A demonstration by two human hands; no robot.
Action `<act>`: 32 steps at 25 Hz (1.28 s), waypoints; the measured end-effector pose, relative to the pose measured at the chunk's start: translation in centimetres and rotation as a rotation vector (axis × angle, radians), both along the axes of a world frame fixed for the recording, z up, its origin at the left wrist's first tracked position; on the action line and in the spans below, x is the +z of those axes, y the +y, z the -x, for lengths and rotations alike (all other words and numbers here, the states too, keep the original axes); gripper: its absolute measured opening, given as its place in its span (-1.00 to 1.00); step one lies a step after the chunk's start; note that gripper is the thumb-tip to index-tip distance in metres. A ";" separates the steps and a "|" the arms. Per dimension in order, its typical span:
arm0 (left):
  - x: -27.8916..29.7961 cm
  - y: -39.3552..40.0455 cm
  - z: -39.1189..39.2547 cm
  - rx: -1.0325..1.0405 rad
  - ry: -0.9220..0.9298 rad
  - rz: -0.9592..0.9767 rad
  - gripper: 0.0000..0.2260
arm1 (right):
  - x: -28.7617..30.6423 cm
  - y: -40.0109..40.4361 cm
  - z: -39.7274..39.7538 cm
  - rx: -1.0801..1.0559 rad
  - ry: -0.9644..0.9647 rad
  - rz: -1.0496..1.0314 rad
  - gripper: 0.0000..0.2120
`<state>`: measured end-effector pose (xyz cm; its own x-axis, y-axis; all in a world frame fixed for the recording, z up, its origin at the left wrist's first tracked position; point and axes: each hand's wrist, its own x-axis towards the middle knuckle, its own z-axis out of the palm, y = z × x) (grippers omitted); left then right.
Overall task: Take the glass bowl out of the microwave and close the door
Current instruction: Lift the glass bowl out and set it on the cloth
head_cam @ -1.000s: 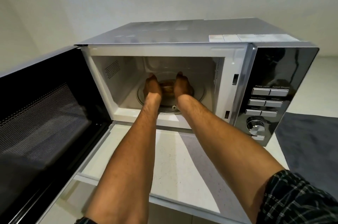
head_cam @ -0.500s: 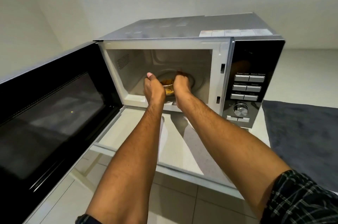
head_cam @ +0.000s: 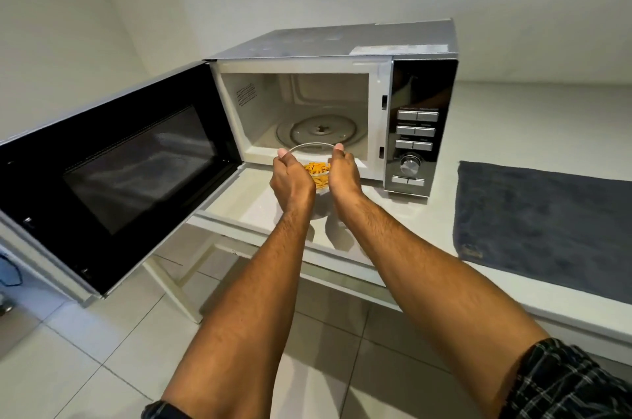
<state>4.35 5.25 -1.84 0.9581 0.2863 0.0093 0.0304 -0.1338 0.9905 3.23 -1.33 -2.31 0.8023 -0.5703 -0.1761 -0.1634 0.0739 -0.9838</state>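
Glass bowl [head_cam: 318, 168] upright, rim up, between hands.

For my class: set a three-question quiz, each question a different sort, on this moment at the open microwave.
1. True or false: the clear glass bowl of orange food is held by both the left hand and right hand.
2. The black-windowed microwave door is: A shut, B wide open, C removed.
3. Fill in: the round glass turntable inside the silver microwave is now ____.

Key: 1 true; 2 B; 3 empty.
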 end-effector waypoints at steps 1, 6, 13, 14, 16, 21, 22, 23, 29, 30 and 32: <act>-0.2 -0.2 1.0 0.003 0.008 -0.004 -0.48 | -0.2 -0.2 0.8 -0.008 -0.003 -0.003 -0.45; -1.6 -2.2 6.3 -0.019 -0.030 -0.029 -0.51 | -1.3 -2.4 5.8 -0.134 -0.035 0.045 -0.45; -3.3 -6.9 11.4 -0.105 0.015 -0.021 -0.51 | -3.2 -6.8 11.0 -0.355 0.041 0.184 -0.52; -3.5 -7.7 12.0 -0.124 0.018 -0.024 -0.51 | -3.4 -7.7 11.7 -0.379 0.053 0.207 -0.51; -3.5 -9.5 13.2 -0.169 0.025 -0.030 -0.52 | -3.6 -9.6 13.0 -0.422 0.036 0.213 -0.49; -3.3 -15.1 15.1 -0.315 0.026 -0.003 -0.53 | -3.3 -15.4 15.8 -0.531 -0.018 0.186 -0.49; -3.3 -16.5 15.5 -0.357 0.031 -0.001 -0.53 | -3.2 -16.9 16.4 -0.567 -0.007 0.193 -0.48; -3.3 -18.0 15.9 -0.403 0.035 -0.006 -0.53 | -3.1 -18.4 16.9 -0.603 0.005 0.201 -0.48; -3.8 -25.1 17.6 -0.627 0.054 -0.075 -0.51 | -3.5 -26.3 19.7 -0.711 0.044 0.196 -0.48; -3.9 -26.2 17.8 -0.661 0.066 -0.077 -0.50 | -3.5 -27.4 20.1 -0.728 0.053 0.195 -0.49; -4.1 -28.0 18.3 -0.722 0.075 -0.077 -0.50 | -3.5 -29.2 20.8 -0.753 0.080 0.212 -0.49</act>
